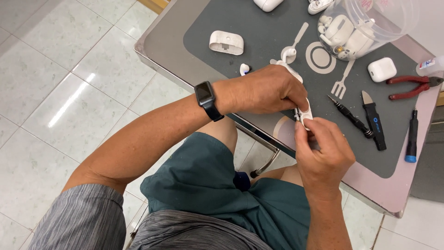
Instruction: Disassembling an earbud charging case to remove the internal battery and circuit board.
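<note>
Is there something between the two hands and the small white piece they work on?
Nothing visible does. The left hand and the right hand both already pinch the small white earbud-case part with their fingertips, above the near edge of the grey mat. The screwdrivers and pliers lie apart, to the right.

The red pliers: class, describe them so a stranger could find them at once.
Start at the grey mat on the table, then go to its far right edge, past the white case. The pliers lie there, the only red-handled tool; the nearby screwdrivers are black.
</note>
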